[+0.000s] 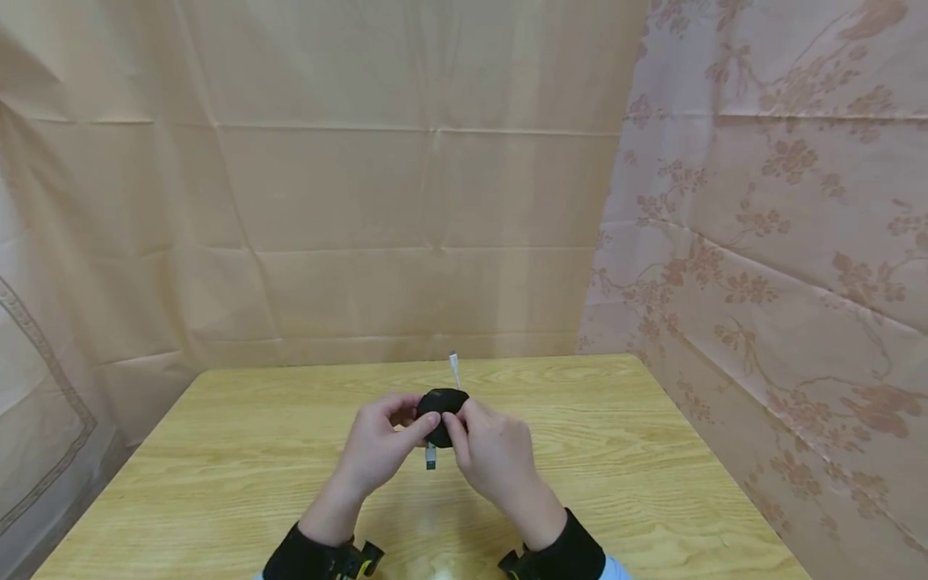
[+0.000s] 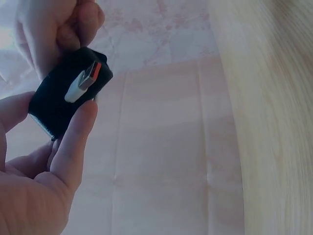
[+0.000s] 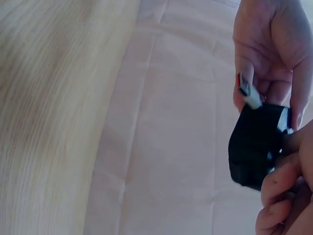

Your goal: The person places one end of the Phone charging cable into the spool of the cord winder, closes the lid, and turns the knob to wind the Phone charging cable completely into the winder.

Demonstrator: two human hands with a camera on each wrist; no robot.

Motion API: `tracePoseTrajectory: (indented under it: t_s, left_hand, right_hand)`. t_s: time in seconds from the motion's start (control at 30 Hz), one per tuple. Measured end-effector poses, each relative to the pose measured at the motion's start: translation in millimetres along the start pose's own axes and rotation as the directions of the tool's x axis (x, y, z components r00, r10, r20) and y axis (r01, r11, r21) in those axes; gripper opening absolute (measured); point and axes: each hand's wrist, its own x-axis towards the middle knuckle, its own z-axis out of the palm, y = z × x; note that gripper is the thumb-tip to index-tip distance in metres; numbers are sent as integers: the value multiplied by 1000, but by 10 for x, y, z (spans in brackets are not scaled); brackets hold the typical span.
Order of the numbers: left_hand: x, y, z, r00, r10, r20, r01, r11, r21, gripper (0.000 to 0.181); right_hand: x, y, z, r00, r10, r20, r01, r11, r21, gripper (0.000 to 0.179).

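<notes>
Both hands hold a small black case (image 1: 444, 400) above the table, with a white USB cable coming out of it. The left hand (image 1: 384, 443) grips the case's left side between thumb and fingers, while the right hand (image 1: 496, 451) pinches its right side. Toward the person, a USB plug (image 1: 431, 457) sticks out; its orange insert shows in the left wrist view, where the plug (image 2: 85, 81) lies across the case's edge. A second white connector (image 1: 453, 366) points away on the far side. In the right wrist view, curled right fingers (image 3: 275, 183) hide part of the case (image 3: 254, 142).
Below the hands is a light wooden table (image 1: 594, 483). A beige cloth (image 1: 348, 201) hangs behind its far edge, and a pink floral cloth (image 1: 797, 282) hangs along the right. Black bands (image 1: 304, 556) with small cameras circle both wrists.
</notes>
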Motion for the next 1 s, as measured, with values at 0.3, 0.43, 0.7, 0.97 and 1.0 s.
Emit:
tracePoseTrajectory:
  t_s: [0.3, 0.43, 0.7, 0.97, 1.0]
  left_hand:
    - [11, 13, -1, 992, -100, 71, 108, 988, -107, 32]
    - [17, 12, -25, 978, -147, 148, 167, 977, -134, 36]
    - [22, -10, -48, 982, -135, 132, 156, 975, -161, 32]
    - [31, 8, -80, 981, -188, 40, 192, 970, -152, 29]
    - [32, 13, -83, 981, -192, 30, 194, 969, -155, 28]
  right_hand:
    - [44, 52, -6, 998, 22, -55, -16, 993, 116, 24]
    - [49, 86, -30, 997, -14, -71, 24, 990, 142, 21]
    - [64, 102, -100, 995, -71, -67, 83, 977, 198, 15]
    - [154, 177, -351, 982, -119, -147, 158, 943, 292, 8]
    - [166, 189, -389, 979, -128, -158, 171, 940, 296, 7]
